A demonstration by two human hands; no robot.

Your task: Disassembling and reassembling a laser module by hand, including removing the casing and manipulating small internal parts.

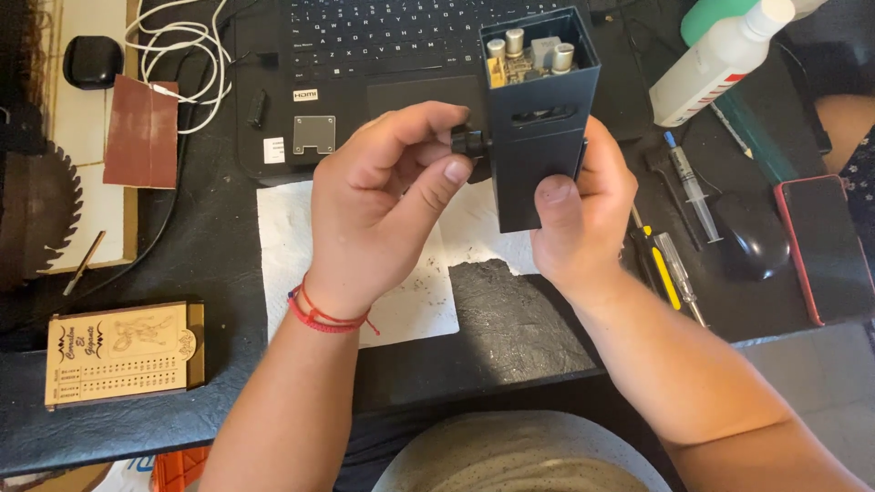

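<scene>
My right hand grips a black rectangular metal box, held upright over the desk. Its open top shows a circuit board with silver capacitors. My left hand pinches a small black knob on the box's left side, with thumb and fingers around it. A red string bracelet circles my left wrist. Under both hands lies a white paper towel with small dark specks on it.
A black laptop sits behind the box. A white bottle, syringe, screwdrivers, black mouse and red-cased phone lie right. Left: sandpaper, saw blade, white cable, engraved wooden plaque.
</scene>
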